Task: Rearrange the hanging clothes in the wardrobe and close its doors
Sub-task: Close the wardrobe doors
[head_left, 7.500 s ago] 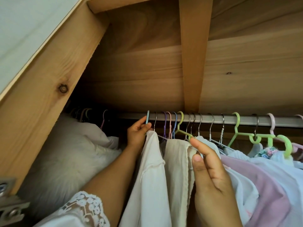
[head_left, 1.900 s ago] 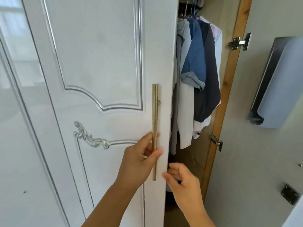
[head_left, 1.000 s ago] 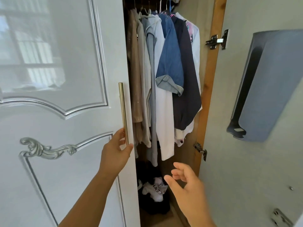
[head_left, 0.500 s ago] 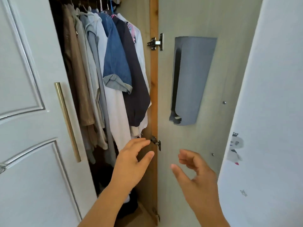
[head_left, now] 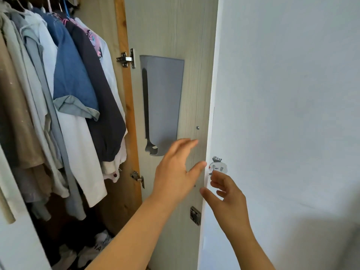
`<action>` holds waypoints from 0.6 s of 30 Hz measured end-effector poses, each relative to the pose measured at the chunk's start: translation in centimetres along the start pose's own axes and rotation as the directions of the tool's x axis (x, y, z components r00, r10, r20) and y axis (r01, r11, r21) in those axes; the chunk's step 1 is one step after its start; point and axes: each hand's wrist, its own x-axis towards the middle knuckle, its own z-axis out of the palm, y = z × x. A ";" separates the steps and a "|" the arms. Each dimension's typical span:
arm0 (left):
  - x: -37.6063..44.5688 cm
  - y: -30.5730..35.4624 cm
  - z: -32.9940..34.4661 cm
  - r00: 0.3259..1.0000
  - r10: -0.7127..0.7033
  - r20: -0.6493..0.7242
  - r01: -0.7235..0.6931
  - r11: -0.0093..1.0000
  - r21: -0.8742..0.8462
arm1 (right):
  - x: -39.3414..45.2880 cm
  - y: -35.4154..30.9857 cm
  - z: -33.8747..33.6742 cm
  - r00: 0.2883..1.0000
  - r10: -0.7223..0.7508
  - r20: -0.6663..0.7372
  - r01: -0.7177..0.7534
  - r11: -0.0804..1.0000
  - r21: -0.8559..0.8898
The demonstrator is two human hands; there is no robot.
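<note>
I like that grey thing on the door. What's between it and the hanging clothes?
In the head view, the wardrobe's orange wooden side post and a metal hinge lie between the grey holder and the hanging clothes.

Door edge (head_left: pixel 209 133) reachable (wall (head_left: pixel 282 114) beside)

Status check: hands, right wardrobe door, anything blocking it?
Left hand open, reaching at right door's free edge; right hand open beside it, no grip. Door wide open. Hanging clothes inside frame, nothing visibly blocking.
</note>
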 end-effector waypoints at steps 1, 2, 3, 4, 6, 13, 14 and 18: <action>0.7 0.2 0.1 0.999 -0.027 -0.028 0.027 1.000 0.015 | 0.4 0.0 0.2 1.000 -0.001 0.013 0.001 1.000 0.015; 1.3 0.3 0.3 0.997 -0.052 -0.051 0.053 0.998 0.016 | 0.8 0.0 0.3 1.000 -0.004 0.025 0.003 1.000 0.027; 1.9 0.6 0.5 0.995 -0.071 -0.064 0.072 0.997 0.010 | 1.2 0.0 0.3 0.999 -0.009 0.037 0.007 0.999 0.036; 2.6 0.8 0.7 0.994 -0.079 -0.069 0.080 0.997 0.009 | 1.6 0.1 0.4 0.999 -0.017 0.051 0.014 0.999 0.045; 3.6 1.1 1.0 0.993 -0.085 -0.076 0.087 0.996 0.023 | 2.1 0.3 0.6 0.997 -0.033 0.069 0.029 0.998 0.063; 3.6 0.1 0.7 0.986 -0.085 -0.142 0.089 0.996 0.022 | 2.3 1.0 1.4 0.994 -0.084 0.067 0.074 0.989 0.129; 3.4 -0.1 0.5 0.985 -0.083 -0.151 0.087 0.996 0.016 | 2.0 0.9 1.7 0.992 -0.102 0.077 0.092 0.987 0.129; 1.7 -0.7 -1.3 0.976 -0.104 -0.192 0.097 0.994 -0.044 | 0.8 0.3 2.7 0.966 -0.204 0.158 0.184 0.974 0.131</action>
